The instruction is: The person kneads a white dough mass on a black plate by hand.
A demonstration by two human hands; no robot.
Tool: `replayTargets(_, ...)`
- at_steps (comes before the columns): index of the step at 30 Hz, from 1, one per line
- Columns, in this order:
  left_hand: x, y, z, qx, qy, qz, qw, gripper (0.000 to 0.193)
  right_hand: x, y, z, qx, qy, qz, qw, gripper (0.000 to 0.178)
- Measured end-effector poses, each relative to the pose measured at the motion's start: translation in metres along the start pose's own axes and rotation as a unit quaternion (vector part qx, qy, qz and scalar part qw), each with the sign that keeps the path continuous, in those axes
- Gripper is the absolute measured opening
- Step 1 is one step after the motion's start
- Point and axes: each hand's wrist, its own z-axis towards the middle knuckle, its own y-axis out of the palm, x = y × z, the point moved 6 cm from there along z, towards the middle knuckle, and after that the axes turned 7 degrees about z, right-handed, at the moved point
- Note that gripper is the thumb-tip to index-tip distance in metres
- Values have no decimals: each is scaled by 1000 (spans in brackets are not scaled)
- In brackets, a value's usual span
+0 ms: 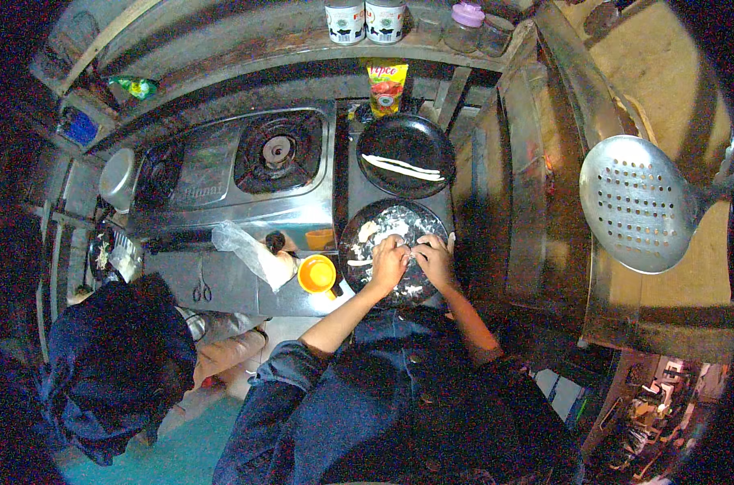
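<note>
Both hands work over a dark round plate [352, 234] dusted with flour and bits of white dough. My left hand [390, 263] has its fingers curled down near the middle of the plate, and a dough strip [359, 263] pokes out to its left. Close beside it, my right hand [434, 260] is closed too, with a white dough end [451, 241] showing past its outer side. The two hands' fingertips nearly meet over pale dough, mostly hidden under them. Just beyond lies a second dark plate [407, 133] bearing long white dough strips [402, 168].
Left of the plates are a gas stove [213, 162], an orange cup [317, 275], a clear plastic bag [258, 257] and scissors [202, 284]. Another person [120, 356] sits at the lower left. A perforated skimmer [638, 202] hangs at right; a yellow pouch [387, 87] stands behind.
</note>
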Motion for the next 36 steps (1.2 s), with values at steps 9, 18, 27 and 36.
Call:
replayTargets(9,5,-15,4,20,-15,-100,995,32,10,-11,4,128,74,357,922,24)
replayTargets(18,9,-5,-3,-94,-247,-452,852,10,8,1,6,144,315,598,723,36)
replayTargets(27,-17,-9,2,-125,-248,-342,898,11,40,1,-4,70,152,339,926,28)
replayTargets(36,-10,-20,15,12,-65,-151,986,24,17,-11,-7,42,136,171,975,19)
